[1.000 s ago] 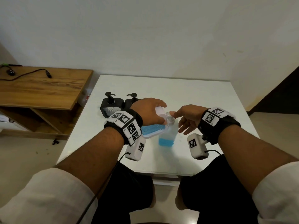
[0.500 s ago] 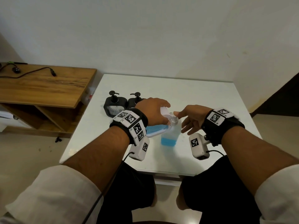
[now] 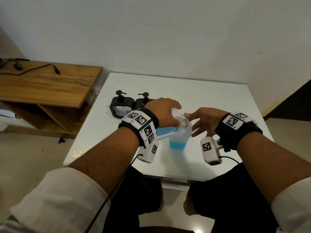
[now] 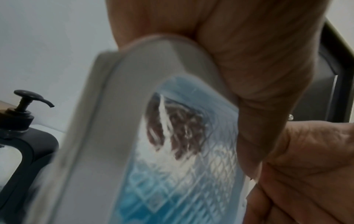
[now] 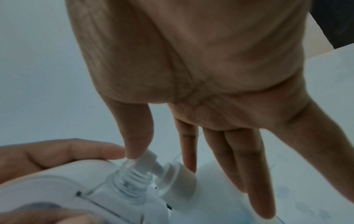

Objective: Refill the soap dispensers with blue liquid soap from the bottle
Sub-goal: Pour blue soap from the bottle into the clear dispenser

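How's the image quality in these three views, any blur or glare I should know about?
Head view: sharp, evenly lit, edges bowed by the wide lens, glare on the white table. Left wrist view: white dispenser smeared by blur, black dispenser crisper. Right wrist view: dim, soft; right hand blurred, pump nozzle hazy.

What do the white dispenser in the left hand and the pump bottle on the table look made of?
White dispenser: matte opaque plastic frame around a clear window embossed with a diamond pattern, blue soap showing through. Pump bottle: clear glossy plastic, probably; blue liquid is visible through its wall.
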`<state>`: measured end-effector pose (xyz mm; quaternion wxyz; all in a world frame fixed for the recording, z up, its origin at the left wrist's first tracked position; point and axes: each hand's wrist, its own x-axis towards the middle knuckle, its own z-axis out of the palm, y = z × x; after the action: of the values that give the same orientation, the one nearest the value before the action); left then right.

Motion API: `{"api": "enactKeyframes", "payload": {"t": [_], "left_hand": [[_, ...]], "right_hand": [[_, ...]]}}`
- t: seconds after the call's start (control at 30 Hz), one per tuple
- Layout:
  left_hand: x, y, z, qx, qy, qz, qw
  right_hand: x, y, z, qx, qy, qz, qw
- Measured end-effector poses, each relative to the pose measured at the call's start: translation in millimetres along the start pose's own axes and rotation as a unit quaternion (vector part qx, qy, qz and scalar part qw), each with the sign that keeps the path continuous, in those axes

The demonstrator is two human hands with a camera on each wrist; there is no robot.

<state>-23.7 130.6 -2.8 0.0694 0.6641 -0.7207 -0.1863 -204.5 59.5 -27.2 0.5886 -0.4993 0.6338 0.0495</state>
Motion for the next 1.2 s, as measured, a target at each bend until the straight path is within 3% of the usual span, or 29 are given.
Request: {"api": "enactKeyframes", "payload": {"t": [0.27,0.6,0.9,1.2], "left_hand": [[0,1,-2,0.004,-0.004,0.003,1.0],[1,-1,0,-0.022,-0.003,-0.007,1.0],[3,4,1,-0.022,0.005,-0.004,1.0],[2,6,2,-0.025,0.013,-0.007,1.0]], "right_hand": [[7,-3,5,0.002,0.046,-0.01,0.999],[2,9,14,0.133,-0.041,-0.029,0.99],[13,14,36,0.225,0.087,-0.099,0.965],[11,19,41,0.271,0.022,-0.11,0.956]]}}
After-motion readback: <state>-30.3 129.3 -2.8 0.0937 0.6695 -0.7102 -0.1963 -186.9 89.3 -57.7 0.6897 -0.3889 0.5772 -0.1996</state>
